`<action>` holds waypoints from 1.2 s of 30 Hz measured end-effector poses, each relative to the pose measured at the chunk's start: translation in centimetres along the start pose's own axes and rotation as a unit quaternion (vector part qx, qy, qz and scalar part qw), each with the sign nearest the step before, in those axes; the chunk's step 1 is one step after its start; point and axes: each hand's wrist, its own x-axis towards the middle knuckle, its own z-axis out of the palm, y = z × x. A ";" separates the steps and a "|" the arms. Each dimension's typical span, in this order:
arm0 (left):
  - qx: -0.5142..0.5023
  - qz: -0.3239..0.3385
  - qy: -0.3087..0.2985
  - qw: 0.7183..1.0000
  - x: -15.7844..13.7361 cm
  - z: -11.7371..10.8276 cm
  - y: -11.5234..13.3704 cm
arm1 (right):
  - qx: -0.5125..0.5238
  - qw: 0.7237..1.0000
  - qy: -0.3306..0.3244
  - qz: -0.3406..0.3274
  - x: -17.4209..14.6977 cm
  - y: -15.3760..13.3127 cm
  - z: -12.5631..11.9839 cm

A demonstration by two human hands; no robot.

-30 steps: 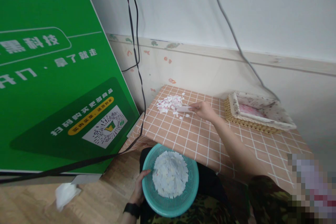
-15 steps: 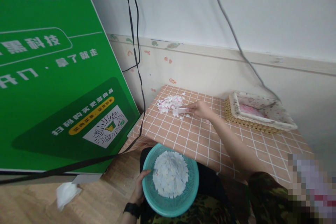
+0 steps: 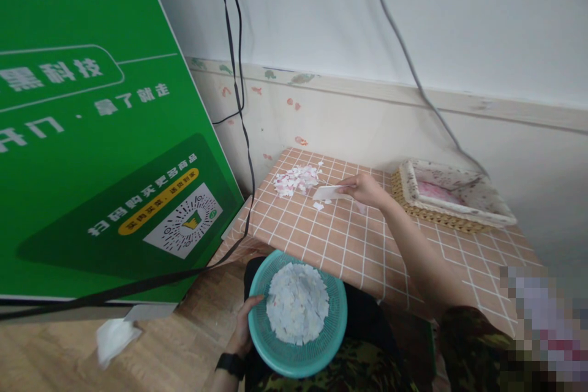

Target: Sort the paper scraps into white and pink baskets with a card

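My left hand (image 3: 245, 321) grips the rim of a round green plastic basket (image 3: 339, 324), which rests on my lap. Heaped in the basket are many small pale paper scraps (image 3: 298, 303). Above the table, my right hand (image 3: 365, 188) pinches a flat white piece (image 3: 327, 192) that looks like stiff card or thin plastic. Left of it lies a pile of white and pink paper scraps (image 3: 296, 179), with a few loose bits close by. A pinkish piece shows just below the right hand; I cannot tell if it is held.
The table (image 3: 321, 239) wears a brown checked cloth and stands against the wall. At its right end sits a lined wicker basket (image 3: 454, 196) with something pink inside. A green printed panel (image 3: 114, 135) fills the left, with a black strap (image 3: 249, 171) hanging beside it.
My right hand has drawn right, away from the pile, carrying the flat white piece. The left hand and green basket stay nearly where they were.
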 end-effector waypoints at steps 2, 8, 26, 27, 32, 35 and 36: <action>0.000 0.006 0.000 1.000 -0.1 0.0 0.0 | -0.007 1.000 0.006 -0.006 -0.2 -0.2 0.2; 0.007 -0.001 0.014 1.000 -0.1 0.0 0.0 | -0.037 0.999 0.033 0.007 -2.1 -0.8 0.0; -0.007 -0.004 0.007 1.000 -0.3 0.3 0.2 | -0.087 0.996 0.002 -0.025 -2.4 -3.4 0.0; -0.006 -0.003 0.010 1.000 -0.3 0.3 0.2 | -0.087 0.996 -0.001 -0.025 -2.4 -3.5 0.1; -0.002 -0.001 0.014 1.000 0.1 -0.1 -0.1 | -0.080 0.996 -0.015 -0.027 -2.3 -4.0 0.2; -0.007 -0.006 0.013 1.000 0.5 -0.5 -0.3 | -0.081 0.996 -0.013 -0.019 -2.3 -4.2 0.2; -0.008 -0.008 0.013 1.000 0.6 -0.5 -0.3 | -0.083 0.996 -0.011 -0.019 -2.3 -4.3 0.3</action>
